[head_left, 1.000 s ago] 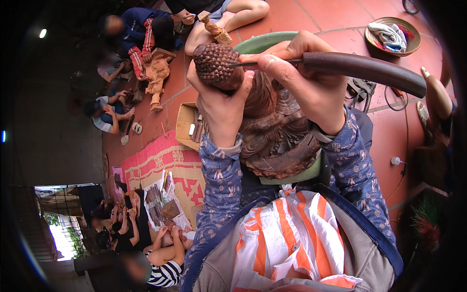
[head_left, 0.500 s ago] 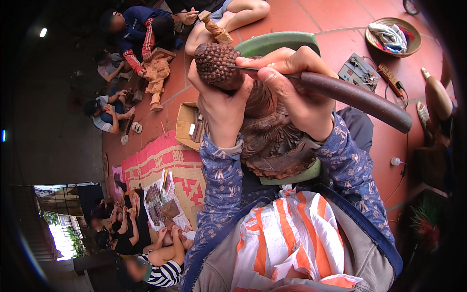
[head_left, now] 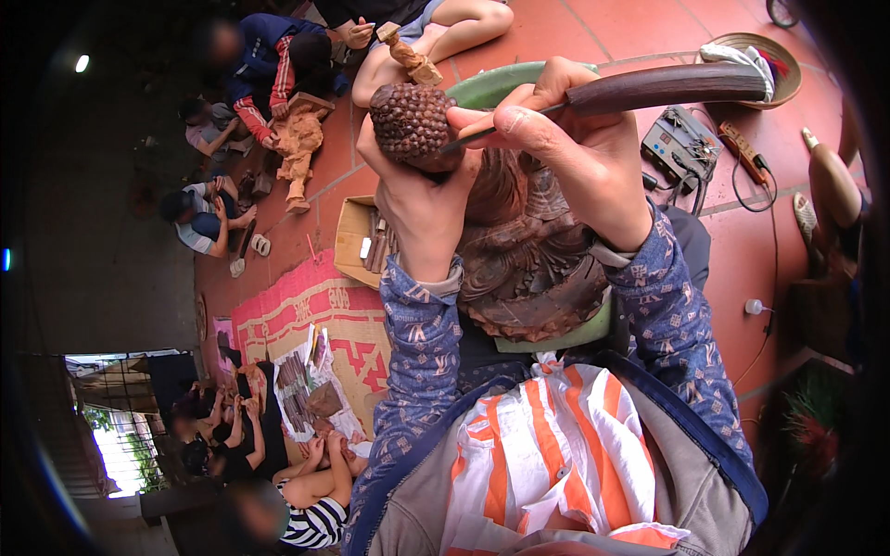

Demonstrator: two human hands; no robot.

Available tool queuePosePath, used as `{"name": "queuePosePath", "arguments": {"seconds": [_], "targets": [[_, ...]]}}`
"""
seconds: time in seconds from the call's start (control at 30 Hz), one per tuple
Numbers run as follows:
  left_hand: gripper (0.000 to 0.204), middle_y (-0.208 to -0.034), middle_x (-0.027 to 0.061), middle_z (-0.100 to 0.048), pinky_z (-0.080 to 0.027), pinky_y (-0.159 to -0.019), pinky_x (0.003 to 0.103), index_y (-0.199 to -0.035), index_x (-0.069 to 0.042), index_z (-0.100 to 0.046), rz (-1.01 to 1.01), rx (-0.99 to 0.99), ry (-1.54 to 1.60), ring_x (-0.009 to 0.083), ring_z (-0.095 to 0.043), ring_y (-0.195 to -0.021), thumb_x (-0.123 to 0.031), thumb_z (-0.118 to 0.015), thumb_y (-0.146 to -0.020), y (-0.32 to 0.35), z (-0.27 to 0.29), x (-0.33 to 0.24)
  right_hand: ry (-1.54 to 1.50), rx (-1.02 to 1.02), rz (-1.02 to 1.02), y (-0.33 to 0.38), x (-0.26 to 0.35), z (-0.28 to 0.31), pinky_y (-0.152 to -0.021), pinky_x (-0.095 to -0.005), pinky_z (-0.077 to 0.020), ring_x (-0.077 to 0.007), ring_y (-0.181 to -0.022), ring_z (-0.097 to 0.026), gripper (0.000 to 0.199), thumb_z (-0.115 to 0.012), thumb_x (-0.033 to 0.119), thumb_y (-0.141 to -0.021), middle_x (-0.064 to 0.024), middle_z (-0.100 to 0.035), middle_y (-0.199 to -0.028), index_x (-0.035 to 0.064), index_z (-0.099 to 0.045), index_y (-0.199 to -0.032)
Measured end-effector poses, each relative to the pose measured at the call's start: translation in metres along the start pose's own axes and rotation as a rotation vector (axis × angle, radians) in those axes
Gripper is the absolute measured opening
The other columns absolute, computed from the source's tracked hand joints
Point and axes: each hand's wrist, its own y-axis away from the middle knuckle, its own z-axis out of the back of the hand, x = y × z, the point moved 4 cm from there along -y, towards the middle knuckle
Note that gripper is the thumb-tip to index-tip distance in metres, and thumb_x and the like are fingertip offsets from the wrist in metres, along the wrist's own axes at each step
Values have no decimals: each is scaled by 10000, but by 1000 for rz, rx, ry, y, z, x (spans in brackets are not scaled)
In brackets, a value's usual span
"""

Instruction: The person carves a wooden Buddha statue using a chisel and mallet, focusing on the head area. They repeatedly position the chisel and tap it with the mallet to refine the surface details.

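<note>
A dark brown carved wooden statue [head_left: 519, 269] rests in front of my lap, its head covered in round knobbed curls and its body in carved folds. My left hand [head_left: 422, 218] is wrapped round the statue's head and neck from the left side. Between the thumb and fingers of my right hand [head_left: 589, 157] is a carving chisel [head_left: 663, 88]. Its thick wooden handle points to the right, and its thin metal blade reaches the side of the head just below the curls. The exact tip is hard to make out there.
Green supports [head_left: 491, 83] show behind and below the statue. A cardboard box [head_left: 352, 236] with wooden pieces stands at left, near a patterned mat [head_left: 306, 310] bearing several tools. To the right are a grey electrical box [head_left: 681, 144], a power strip [head_left: 742, 153] and a basket [head_left: 788, 83]. Other people sit at left.
The chisel's handle has swung up and away from me, from sloping down rightward to nearly level. My right hand has turned with it. My left hand and the statue have stayed in place.
</note>
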Motion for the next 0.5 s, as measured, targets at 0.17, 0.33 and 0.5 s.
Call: {"name": "queuePosePath", "arguments": {"seconds": [0.17,0.33,0.5], "targets": [[882,-1100,218,-607,-539,-792,426,-1342,-50,-250,-95,-34,-92,369,-651,-986,-336,-813,-727,-1,2,2,104,33,49,1,0,0,-876,-370,-531,-305,-996,-663,158,-550,7,-927,-232,-663,-896,12,-431,-824],[867,-1182,190,-558,-478,-906,382,-1352,5,-269,-49,-10,46,293,-586,-1072,-230,-821,-727,0,0,1,27,38,64,5,-1,-3,-909,-403,-515,-311,-1023,-650,176,-556,-13,-916,-271,-662,-936,14,-409,-823],[870,-1229,175,-512,-436,-955,366,-1368,14,-270,-41,4,64,256,-538,-1118,-169,-829,-727,0,1,0,77,94,58,2,1,1,-913,-411,-511,-311,-1014,-651,191,-585,-1,-904,-290,-662,-987,14,-412,-823]]}}
